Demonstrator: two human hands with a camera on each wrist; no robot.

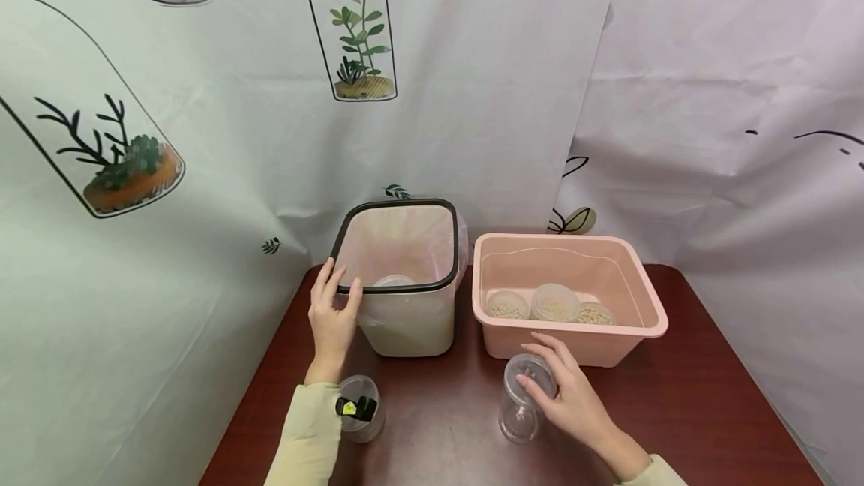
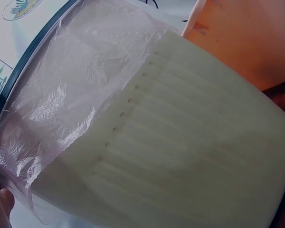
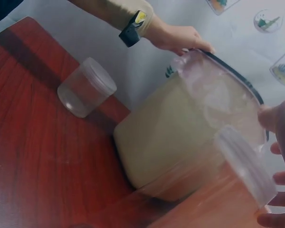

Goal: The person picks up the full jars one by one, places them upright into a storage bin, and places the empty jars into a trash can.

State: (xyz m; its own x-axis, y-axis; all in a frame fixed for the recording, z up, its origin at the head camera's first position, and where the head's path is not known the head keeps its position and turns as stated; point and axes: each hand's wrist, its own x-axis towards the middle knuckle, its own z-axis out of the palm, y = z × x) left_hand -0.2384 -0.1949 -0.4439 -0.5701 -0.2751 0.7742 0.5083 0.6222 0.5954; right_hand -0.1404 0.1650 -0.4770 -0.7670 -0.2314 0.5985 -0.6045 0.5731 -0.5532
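At the front left corner of a cream trash bin [image 1: 412, 325], my left hand [image 1: 334, 328] touches the black rim with spread fingers; part of its fingers is hidden. The bin has a pale pink plastic liner [image 2: 85, 71], and a clear round lid or container [image 1: 394, 281] shows inside. My right hand [image 1: 570, 392] is at the lid of a clear jar [image 1: 520, 418] that stands upright on the table, its thumb and fingers spread around the lid without visibly closing on it. A second clear jar [image 3: 85, 90] stands beside my left forearm, partly behind the wrist device in the head view.
A pink tub [image 1: 570, 330] stands right of the bin. It holds three clear containers [image 1: 555, 302] with pale beans or pellets. A black wrist device [image 3: 130, 33] sits on the left forearm. Behind the dark red table [image 1: 439, 426] hangs a printed white curtain [image 1: 270, 133].
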